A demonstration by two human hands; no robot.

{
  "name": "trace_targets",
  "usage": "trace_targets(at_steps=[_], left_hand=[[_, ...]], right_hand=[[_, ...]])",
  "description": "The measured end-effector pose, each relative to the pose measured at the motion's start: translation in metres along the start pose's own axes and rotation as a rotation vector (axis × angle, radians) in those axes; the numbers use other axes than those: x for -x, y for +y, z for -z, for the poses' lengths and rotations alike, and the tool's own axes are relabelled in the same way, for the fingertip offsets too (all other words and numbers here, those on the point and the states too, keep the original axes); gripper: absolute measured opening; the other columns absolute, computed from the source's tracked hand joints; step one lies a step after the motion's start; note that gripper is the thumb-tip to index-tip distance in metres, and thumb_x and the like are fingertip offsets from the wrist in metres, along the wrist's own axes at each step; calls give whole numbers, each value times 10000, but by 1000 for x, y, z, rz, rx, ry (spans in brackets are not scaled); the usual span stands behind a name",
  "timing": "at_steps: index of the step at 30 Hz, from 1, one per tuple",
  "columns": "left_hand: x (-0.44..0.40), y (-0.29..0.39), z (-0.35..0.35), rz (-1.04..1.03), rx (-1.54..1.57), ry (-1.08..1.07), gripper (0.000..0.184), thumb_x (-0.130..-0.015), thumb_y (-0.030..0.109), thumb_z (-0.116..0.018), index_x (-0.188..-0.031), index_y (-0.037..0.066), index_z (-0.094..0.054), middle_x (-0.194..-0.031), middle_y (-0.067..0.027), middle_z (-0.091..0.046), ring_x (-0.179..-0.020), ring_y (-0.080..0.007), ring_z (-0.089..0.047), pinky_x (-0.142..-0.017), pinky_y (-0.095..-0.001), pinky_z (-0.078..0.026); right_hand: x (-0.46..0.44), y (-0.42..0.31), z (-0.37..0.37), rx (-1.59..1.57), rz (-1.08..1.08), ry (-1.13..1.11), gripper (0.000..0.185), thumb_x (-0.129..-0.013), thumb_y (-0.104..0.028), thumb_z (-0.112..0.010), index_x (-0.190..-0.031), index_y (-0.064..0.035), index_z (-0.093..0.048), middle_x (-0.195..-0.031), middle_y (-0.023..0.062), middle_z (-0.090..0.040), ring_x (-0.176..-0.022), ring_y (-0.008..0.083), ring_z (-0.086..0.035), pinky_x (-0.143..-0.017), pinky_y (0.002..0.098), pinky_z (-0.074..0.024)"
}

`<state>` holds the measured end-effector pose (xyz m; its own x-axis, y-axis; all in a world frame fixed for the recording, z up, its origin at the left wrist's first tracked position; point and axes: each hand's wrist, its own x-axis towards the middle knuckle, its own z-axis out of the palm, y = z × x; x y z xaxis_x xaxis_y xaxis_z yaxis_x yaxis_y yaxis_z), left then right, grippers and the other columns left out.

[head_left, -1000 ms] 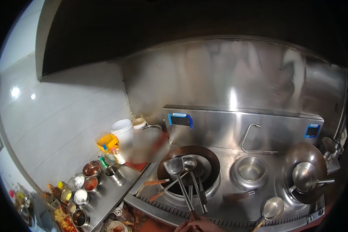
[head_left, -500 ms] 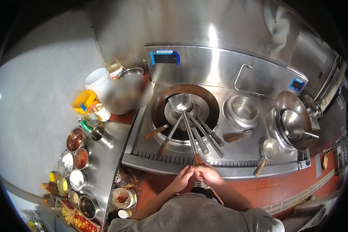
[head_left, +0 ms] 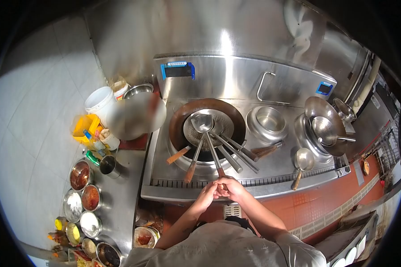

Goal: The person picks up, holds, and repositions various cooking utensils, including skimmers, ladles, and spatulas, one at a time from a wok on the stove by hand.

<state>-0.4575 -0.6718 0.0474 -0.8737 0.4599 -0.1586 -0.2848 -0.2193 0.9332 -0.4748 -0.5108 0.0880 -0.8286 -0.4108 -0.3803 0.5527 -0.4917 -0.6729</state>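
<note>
Both hands meet at the front edge of the steel stove, around the wooden handle end of a ladle. My left hand has its fingers closed against my right hand; what it holds, if anything, is hidden. My right hand is closed on the ladle's handle. The ladle's bowl rests among a perforated strainer and several long-handled tools in a dark wok. Several metal and wooden handles fan out over the wok's front rim.
To the left, a steel counter holds several sauce bowls, a yellow basket and a white bucket. Right of the wok are a steel pot, a brush, a small ladle and a second wok with a strainer.
The view has tilted down and shifted, bringing the forearms and torso into sight. Both hands stay together at the ladle's handle, and the ladle's bowl has shifted slightly within the wok.
</note>
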Motion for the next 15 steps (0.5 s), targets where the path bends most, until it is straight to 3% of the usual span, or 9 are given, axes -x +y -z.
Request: trace_targets(at_steps=[9, 10, 13, 14, 15], left_hand=[[-1, 2, 18, 66, -85, 93, 397, -992, 438, -516, -1206, 107, -564, -1062, 7, -645, -919, -78, -599, -762, -257, -467], [3, 6, 18, 78, -86, 85, 407, -988, 438, -522, -1223, 107, -556, -1072, 6, -645, -931, -80, -602, -771, -261, -468], [8, 0, 20, 101, -59, 104, 448, -967, 428, -573, -1276, 107, -530, -1098, 6, -645, -977, -96, -619, -797, -270, -469], [10, 1, 20, 116, -56, 92, 437, -966, 420, -579, -1268, 108, -532, -1099, 8, -644, -971, -93, -619, -788, -263, -468], [14, 4, 18, 133, -52, 80, 426, -965, 412, -584, -1260, 109, -535, -1099, 9, -643, -964, -91, -618, -780, -257, -467]], right_hand=[[-33, 7, 0, 6, -107, -56, 283, -930, -225, -574, -694, -70, -588, -511, -3, -504, -381, 91, -392, -381, 235, -249], [-35, 12, 0, 38, -88, -44, 226, -917, -217, -582, -752, -63, -573, -562, -17, -481, -393, 70, -344, -372, 225, -209], [-35, 17, 0, 63, -120, -43, 226, -914, -251, -613, -766, -83, -582, -601, -18, -535, -415, 61, -389, -377, 202, -251], [-36, 18, -4, 58, -131, 21, 361, -908, -313, -634, -627, -102, -551, -510, -15, -496, -373, 79, -357, -363, 219, -242], [-36, 21, -2, 77, -135, 68, 353, -902, -312, -654, -633, -102, -562, -524, -14, -514, -384, 79, -393, -372, 207, -286]])
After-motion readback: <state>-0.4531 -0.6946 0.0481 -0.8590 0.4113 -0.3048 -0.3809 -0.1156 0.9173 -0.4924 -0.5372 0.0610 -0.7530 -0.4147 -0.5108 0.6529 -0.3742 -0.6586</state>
